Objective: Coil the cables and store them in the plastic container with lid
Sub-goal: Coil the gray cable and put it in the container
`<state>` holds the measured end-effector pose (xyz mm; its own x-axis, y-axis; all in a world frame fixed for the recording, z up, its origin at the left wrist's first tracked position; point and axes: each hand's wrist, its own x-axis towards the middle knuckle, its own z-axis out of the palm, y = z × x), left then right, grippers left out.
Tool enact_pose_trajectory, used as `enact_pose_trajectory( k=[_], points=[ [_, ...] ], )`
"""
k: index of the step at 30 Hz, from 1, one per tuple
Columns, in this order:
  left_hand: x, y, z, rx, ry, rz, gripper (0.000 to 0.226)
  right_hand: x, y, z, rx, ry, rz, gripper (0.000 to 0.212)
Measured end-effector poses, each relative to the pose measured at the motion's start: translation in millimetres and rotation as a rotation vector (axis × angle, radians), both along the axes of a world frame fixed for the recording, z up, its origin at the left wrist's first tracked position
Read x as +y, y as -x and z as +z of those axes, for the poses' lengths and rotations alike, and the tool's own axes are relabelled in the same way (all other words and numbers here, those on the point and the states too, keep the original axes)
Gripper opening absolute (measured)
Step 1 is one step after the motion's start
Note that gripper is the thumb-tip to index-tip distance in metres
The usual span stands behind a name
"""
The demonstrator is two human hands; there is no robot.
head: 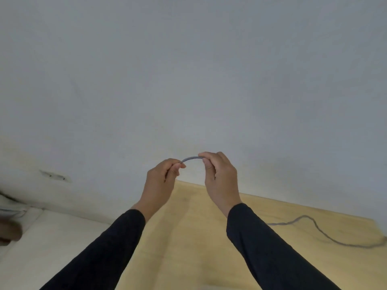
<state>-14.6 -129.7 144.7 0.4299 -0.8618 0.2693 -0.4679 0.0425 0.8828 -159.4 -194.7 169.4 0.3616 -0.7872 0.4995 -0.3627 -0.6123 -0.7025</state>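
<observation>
The bench [209,237] looks like pale wood, smooth and matt, with faint grain. The grey cable [191,159] arching between the two hands has a dull, matt sheath, as does the length lying on the bench. Both sleeves [272,248] are black matt cloth. The wall [188,70] is flat, matt white.

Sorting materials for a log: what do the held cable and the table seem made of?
Cable: grey, matte, bends in a smooth arc between both hands, likely rubber or plastic sheathing. Table: pale yellowish wood or laminate, smooth; the blur leaves it open.
</observation>
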Motion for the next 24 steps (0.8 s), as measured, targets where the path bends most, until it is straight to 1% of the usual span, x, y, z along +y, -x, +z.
enact_pose_trajectory(
  k=[5, 10, 16, 18, 20, 22, 24],
  points=[
    [23, 58, 26, 0.118, 0.016, -0.021, 0.028, 2, 59, 36, -0.093, -0.018, -0.033, 0.021],
    [39, 119, 56, 0.423, 0.049, -0.172, 0.031, -7, 116, 80, -0.216, -0.019, -0.100, 0.021],
    [40, 170, 123, 0.781, 0.232, -0.403, 0.029, -9, 154, 119, -0.277, -0.008, -0.178, 0.023],
    [34, 177, 146, 0.993, 0.326, -0.458, 0.029, -4, 162, 122, -0.217, 0.012, -0.158, 0.023],
    [23, 178, 170, 1.189, 0.431, -0.481, 0.032, 8, 163, 115, -0.093, 0.021, -0.088, 0.025],
    [10, 176, 192, 1.287, 0.530, -0.472, 0.032, 24, 160, 102, 0.071, 0.009, -0.009, 0.030],
    [-3, 172, 206, 1.283, 0.585, -0.420, 0.031, 40, 158, 89, 0.274, 0.003, 0.068, 0.032]
  ],
)
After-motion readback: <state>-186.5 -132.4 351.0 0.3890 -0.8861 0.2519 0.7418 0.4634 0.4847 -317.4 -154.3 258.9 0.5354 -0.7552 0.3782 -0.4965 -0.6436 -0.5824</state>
